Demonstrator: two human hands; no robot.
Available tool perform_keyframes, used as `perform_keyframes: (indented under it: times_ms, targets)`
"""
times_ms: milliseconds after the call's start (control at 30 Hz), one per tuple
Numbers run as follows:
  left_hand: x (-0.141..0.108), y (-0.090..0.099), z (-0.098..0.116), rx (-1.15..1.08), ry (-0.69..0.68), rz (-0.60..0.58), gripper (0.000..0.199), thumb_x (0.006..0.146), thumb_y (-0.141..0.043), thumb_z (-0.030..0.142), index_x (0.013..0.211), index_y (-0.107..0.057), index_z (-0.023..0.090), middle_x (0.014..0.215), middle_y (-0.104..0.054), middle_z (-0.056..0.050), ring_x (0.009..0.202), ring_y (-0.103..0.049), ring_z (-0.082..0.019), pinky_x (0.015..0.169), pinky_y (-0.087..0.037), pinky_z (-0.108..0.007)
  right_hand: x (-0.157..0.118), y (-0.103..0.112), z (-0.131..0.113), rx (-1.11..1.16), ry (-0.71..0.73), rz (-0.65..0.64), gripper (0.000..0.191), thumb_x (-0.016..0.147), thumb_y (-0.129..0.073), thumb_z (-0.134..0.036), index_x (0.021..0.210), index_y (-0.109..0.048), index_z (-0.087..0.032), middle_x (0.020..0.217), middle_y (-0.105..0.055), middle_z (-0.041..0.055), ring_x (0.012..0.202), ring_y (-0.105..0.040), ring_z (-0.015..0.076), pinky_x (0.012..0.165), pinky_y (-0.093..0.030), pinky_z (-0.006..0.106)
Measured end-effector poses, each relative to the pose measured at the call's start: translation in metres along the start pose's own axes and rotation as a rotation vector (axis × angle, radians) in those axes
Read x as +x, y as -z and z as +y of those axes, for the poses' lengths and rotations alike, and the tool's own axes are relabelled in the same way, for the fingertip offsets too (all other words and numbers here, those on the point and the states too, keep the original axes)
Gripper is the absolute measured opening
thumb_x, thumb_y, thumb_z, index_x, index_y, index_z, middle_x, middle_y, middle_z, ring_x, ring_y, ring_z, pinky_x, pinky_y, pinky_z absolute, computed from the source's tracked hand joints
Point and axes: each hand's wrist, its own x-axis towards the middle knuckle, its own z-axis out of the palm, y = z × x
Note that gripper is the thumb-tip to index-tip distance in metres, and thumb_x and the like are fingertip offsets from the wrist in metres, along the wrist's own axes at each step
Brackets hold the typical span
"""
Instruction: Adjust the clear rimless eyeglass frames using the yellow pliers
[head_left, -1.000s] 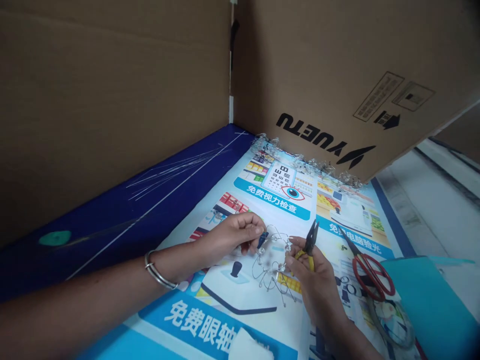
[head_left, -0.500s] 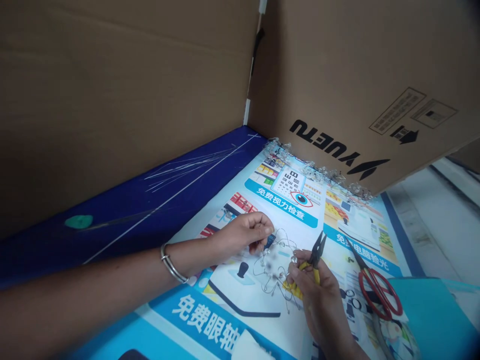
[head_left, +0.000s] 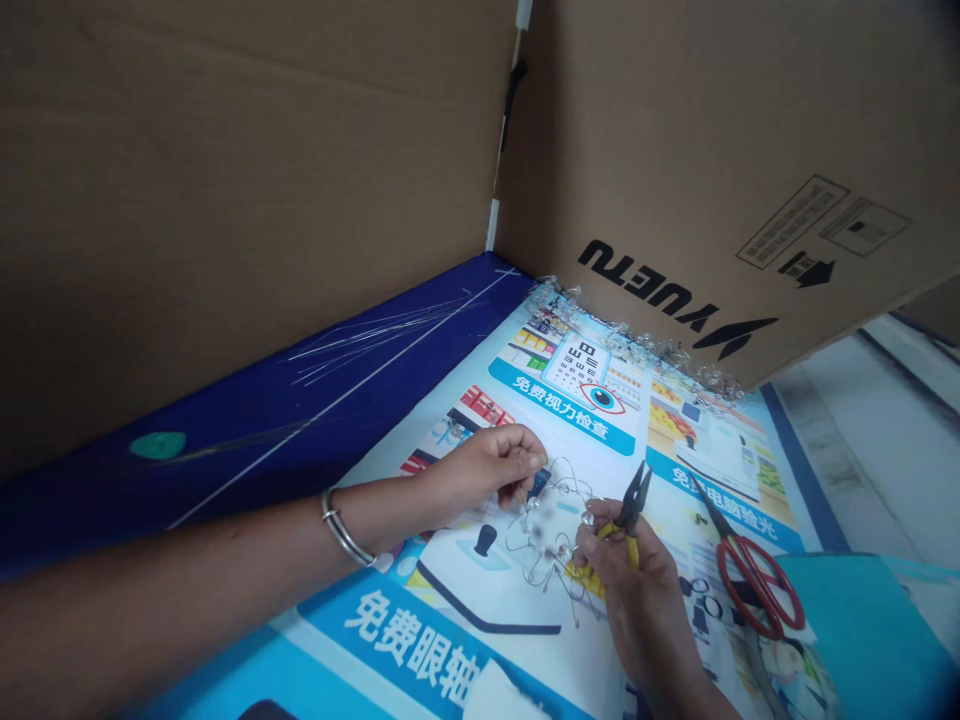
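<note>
Between my hands is a ring of thin bent wire with clear beads (head_left: 564, 552), its loose wire ends sticking out. My right hand (head_left: 637, 580) is closed round needle-nose pliers (head_left: 634, 500) with yellow handles, jaws pointing up and away. Its thumb and finger also pinch the ring's right side by a bead. My left hand (head_left: 502, 462), with a silver bangle at the wrist, is closed in a pinch at the upper left edge of the ring, on what looks like a wire. The exact grip is hidden by the fingers.
Red-handled scissors (head_left: 757, 585) lie right of my right hand, near a teal sheet (head_left: 862, 620). A row of beaded wire pieces (head_left: 637, 345) lines the foot of the cardboard wall (head_left: 712, 150). Straight wires (head_left: 375, 335) and a green lump (head_left: 157, 444) lie on the left.
</note>
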Motion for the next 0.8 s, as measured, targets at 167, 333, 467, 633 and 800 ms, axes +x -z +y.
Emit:
perform_keyframes:
  times_ms: [167, 333, 467, 633, 800]
  targets:
    - [0.0003, -0.0004, 0.0004, -0.009, 0.005, 0.000, 0.019, 0.083, -0.056, 0.033, 0.084, -0.052, 0.015, 0.061, -0.053, 0.003, 0.049, -0.048, -0.007, 0.044, -0.037, -0.018, -0.0007, 0.0003, -0.0005, 0.004, 0.004, -0.001, 0.036, 0.063, -0.074, -0.030, 0.094, -0.060, -0.023, 0.074, -0.053, -0.0020, 0.063, -0.049, 0.0111, 0.062, -0.040, 0.026]
    - [0.0000, 0.0000, 0.0003, -0.006, 0.013, -0.019, 0.020, 0.083, -0.056, 0.035, 0.084, -0.052, 0.015, 0.061, -0.053, 0.003, 0.049, -0.047, -0.007, 0.045, -0.037, -0.018, -0.0011, -0.0018, -0.0021, 0.012, -0.005, 0.012, 0.036, 0.061, -0.075, -0.030, 0.094, -0.060, -0.023, 0.075, -0.055, -0.0012, 0.063, -0.049, 0.0117, 0.062, -0.041, 0.027]
    - [0.0001, 0.0016, -0.0005, -0.014, 0.018, -0.040, 0.023, 0.084, -0.055, 0.038, 0.085, -0.053, 0.015, 0.061, -0.053, 0.002, 0.049, -0.047, -0.007, 0.045, -0.036, -0.018, -0.0008, -0.0028, -0.0029, 0.039, 0.009, 0.010, 0.035, 0.062, -0.074, -0.028, 0.093, -0.060, -0.022, 0.080, -0.055, -0.0002, 0.063, -0.049, 0.0115, 0.062, -0.041, 0.028]
    - [0.0008, 0.0028, -0.0015, -0.004, 0.028, -0.047, 0.028, 0.085, -0.051, 0.043, 0.088, -0.054, 0.015, 0.061, -0.055, 0.001, 0.048, -0.048, -0.008, 0.044, -0.034, -0.017, -0.0002, -0.0006, -0.0039, 0.031, 0.000, -0.017, 0.031, 0.064, -0.073, -0.028, 0.092, -0.060, -0.022, 0.073, -0.054, -0.0017, 0.062, -0.049, 0.0114, 0.062, -0.041, 0.027]
    - [0.0012, 0.0029, -0.0022, -0.009, 0.034, -0.069, 0.027, 0.085, -0.052, 0.041, 0.089, -0.055, 0.014, 0.062, -0.056, 0.000, 0.050, -0.047, -0.008, 0.045, -0.035, -0.018, 0.0007, 0.0018, -0.0043, 0.058, 0.001, -0.029, 0.029, 0.066, -0.072, -0.026, 0.091, -0.059, -0.023, 0.081, -0.055, -0.0010, 0.063, -0.050, 0.0105, 0.063, -0.041, 0.027]
